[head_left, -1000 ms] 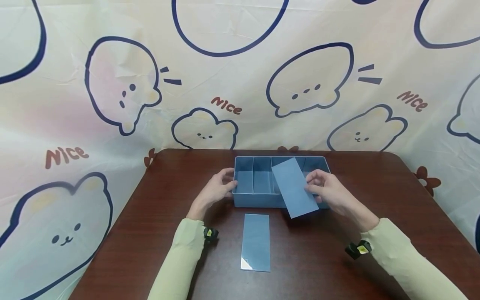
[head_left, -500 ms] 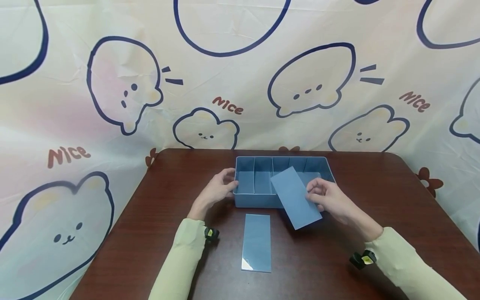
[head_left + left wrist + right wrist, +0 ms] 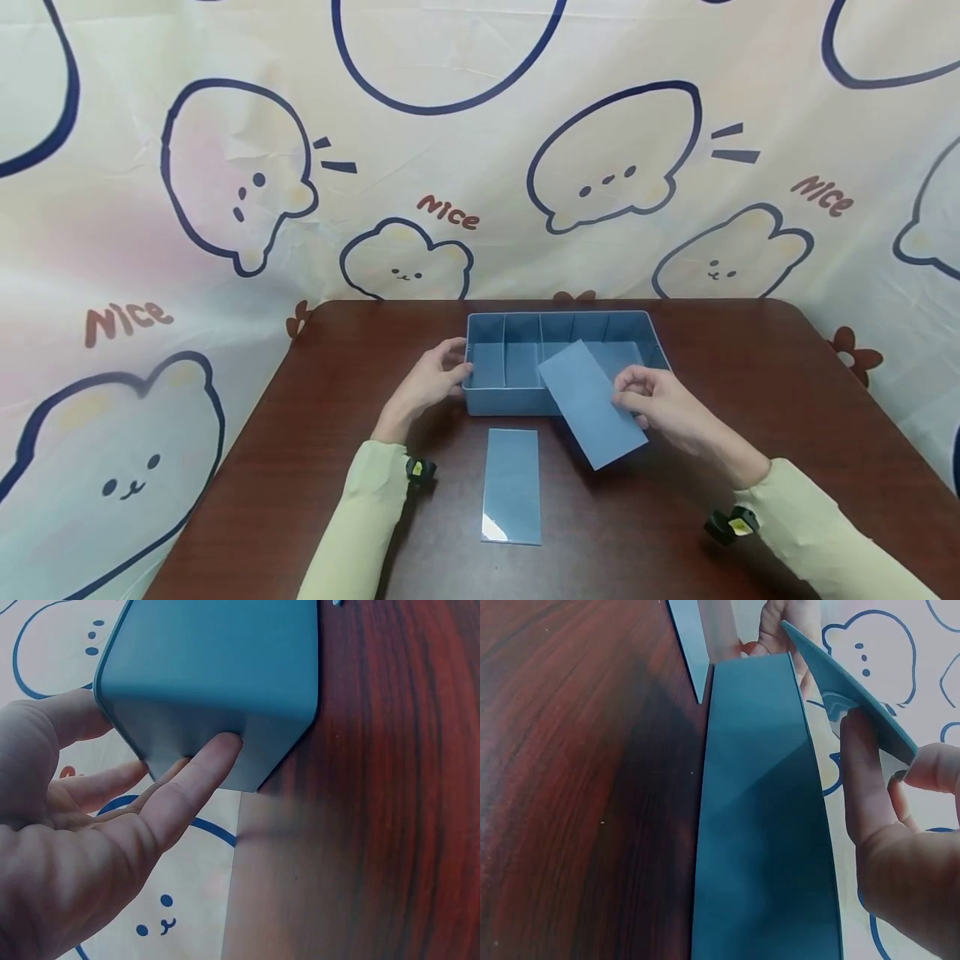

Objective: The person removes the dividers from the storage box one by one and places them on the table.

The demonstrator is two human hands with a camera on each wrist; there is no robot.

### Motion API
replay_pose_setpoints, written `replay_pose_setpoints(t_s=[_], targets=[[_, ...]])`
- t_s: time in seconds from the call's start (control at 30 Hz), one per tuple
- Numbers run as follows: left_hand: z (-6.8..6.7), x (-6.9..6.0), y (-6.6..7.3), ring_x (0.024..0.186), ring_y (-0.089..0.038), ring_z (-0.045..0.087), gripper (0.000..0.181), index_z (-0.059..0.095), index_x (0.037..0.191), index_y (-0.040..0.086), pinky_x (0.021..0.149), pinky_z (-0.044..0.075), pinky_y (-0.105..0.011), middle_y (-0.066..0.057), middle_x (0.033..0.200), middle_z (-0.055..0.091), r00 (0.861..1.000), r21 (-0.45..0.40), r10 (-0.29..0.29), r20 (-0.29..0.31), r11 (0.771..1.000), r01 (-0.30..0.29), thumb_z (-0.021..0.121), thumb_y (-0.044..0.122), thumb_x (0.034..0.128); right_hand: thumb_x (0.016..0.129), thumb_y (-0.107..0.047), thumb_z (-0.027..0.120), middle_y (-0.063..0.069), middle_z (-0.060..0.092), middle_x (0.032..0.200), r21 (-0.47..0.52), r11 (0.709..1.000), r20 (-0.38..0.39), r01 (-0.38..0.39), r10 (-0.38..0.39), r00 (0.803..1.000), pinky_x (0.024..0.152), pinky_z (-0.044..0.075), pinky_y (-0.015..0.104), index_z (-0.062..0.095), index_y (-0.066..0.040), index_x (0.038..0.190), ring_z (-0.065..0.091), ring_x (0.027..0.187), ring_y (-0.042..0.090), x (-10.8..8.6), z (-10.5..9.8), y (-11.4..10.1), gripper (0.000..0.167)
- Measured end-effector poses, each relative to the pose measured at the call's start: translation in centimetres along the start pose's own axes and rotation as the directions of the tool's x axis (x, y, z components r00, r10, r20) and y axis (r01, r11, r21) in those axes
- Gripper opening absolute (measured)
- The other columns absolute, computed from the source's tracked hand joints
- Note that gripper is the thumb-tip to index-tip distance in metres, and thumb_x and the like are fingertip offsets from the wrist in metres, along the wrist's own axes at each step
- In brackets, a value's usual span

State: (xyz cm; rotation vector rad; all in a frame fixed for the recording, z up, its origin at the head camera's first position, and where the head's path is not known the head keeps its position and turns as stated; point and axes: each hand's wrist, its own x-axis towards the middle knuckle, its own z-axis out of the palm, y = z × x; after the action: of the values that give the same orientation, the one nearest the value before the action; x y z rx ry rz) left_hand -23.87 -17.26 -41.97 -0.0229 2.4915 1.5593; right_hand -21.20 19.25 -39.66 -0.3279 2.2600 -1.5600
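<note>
The largest item was a pale printed cloth (image 3: 517,158), which stood behind and to the sides, bearing outlined cartoon figures and the word "Nice". Before it was a dark reddish-brown wooden table (image 3: 345,375). Two light green sleeves, the left sleeve (image 3: 352,517) and the right sleeve (image 3: 840,533), reached forward over it.

A blue box (image 3: 506,403) sat on the table near its far edge, its long side facing the person. Dividers split its left part into narrow compartments; some of the right part was hidden.

A blue held panel (image 3: 588,404) was tilted in the air at the front of the box, covering part of its front wall from the head view. A similar lying panel (image 3: 512,492) rested flat on the table just in front of the box, with a bright reflection at its near left corner.

The left hand (image 3: 427,379) gripped the box by its left end, the thumb over the rim and fingers against the outer wall. The right hand (image 3: 667,408) pinched the held panel at its right edge between thumb and fingers.

Smallest were the black wrist devices (image 3: 421,471), one per wrist.
</note>
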Motion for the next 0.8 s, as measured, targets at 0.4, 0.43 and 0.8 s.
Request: replay_pose_setpoints(t_s=[0.4,0.43,0.8], targets=[[0.09,0.04,-0.03,0.117,-0.028,0.061,0.057,0.038,0.149,0.020,0.091,0.058,-0.042,-0.014,0.141,0.052,1.000,0.005,0.008,-0.012,1.000,-0.008,0.060,0.026,0.0976,0.093,-0.024,0.067,0.012,0.063,0.088,-0.105,0.994,-0.016,-0.006,0.004,1.000,0.071,0.052,0.034,0.061,-0.006,0.105,0.058,0.087,0.028,-0.37,-0.29,0.30,0.022],[0.09,0.04,-0.04,0.117,-0.028,0.061,0.057,0.038,0.149,0.021,0.091,0.058,-0.042,-0.014,0.141,0.052,1.000,0.006,0.009,-0.013,1.000,-0.009,0.060,0.027,0.0975,0.093,-0.024,0.067,0.012,0.063,0.087,-0.108,0.994,-0.013,-0.003,0.002,1.000,0.068,0.052,0.033,0.061,-0.006,0.105,0.057,0.083,0.027,-0.42,-0.35,0.32,0.022],[0.03,0.03,-0.05,0.117,-0.029,0.061,0.057,0.037,0.149,0.020,0.091,0.058,-0.042,-0.015,0.142,0.051,1.000,-0.001,0.010,-0.009,1.000,-0.010,0.060,0.025,0.0974,0.090,-0.028,0.071,0.013,0.068,0.087,-0.092,0.996,0.026,0.012,-0.010,1.000,0.069,0.058,0.037,0.060,-0.006,0.107,0.063,0.082,0.028,-0.75,-0.50,0.59,0.029]])
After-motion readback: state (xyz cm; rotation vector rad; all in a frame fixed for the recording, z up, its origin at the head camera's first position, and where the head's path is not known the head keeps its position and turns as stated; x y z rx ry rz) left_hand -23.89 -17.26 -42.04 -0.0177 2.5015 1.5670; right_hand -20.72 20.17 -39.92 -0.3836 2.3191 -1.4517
